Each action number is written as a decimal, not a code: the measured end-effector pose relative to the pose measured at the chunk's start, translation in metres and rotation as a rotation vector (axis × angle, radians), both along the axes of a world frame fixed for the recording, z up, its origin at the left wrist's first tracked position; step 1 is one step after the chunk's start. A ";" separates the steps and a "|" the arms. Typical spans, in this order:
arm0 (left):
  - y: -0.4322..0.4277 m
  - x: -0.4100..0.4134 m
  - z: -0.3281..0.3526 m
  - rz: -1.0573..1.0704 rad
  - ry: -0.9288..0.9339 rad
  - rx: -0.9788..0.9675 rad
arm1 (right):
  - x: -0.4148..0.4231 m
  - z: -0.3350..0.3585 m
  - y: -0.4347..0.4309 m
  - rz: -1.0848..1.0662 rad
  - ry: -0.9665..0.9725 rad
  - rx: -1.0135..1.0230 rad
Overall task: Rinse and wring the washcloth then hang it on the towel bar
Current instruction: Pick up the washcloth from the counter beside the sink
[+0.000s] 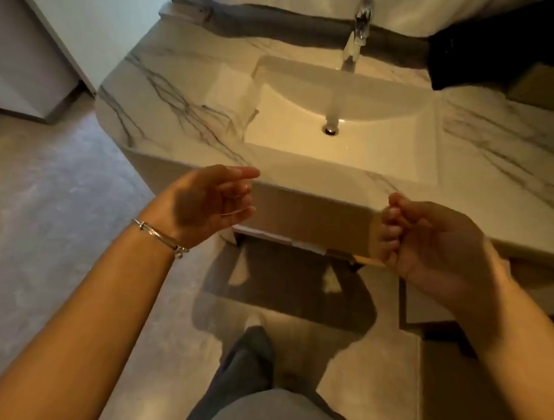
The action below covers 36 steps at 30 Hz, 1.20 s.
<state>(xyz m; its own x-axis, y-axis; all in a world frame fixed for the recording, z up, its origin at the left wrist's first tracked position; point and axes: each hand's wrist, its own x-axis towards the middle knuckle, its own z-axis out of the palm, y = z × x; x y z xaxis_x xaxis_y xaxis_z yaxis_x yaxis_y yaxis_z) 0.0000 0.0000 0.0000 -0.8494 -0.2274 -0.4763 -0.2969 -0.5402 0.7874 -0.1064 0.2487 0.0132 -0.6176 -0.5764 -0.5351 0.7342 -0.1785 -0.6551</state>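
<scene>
A white washcloth (232, 93) lies folded on the marble counter (167, 89), just left of the basin, with one edge hanging over the basin rim. Water runs from the chrome faucet (357, 33) into the white sink (381, 144), down onto the drain (330, 130). My left hand (213, 201), with a bracelet on its wrist, hovers in front of the counter's front edge, palm turned inward, fingers extended and empty. My right hand (425, 240) floats at the same height further right, its fingers curled in on nothing. No towel bar is in view.
A black object (494, 51) and a tan box (540, 87) sit at the counter's back right. A white door or panel (87, 24) stands at the left. A dark mat (285, 282) lies on the floor under the counter, by my leg (248, 366).
</scene>
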 end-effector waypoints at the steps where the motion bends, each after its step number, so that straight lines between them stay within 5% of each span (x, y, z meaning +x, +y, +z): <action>1: -0.013 -0.010 0.001 0.015 0.010 -0.022 | -0.012 0.001 -0.014 0.020 0.015 -0.004; 31: -0.239 -0.265 -0.054 0.289 -0.113 0.058 | -0.261 -0.035 -0.223 -0.003 -0.201 -0.037; 36: -0.258 -0.298 -0.072 0.258 -0.178 -0.222 | -0.275 -0.052 -0.250 -0.036 -0.278 -0.025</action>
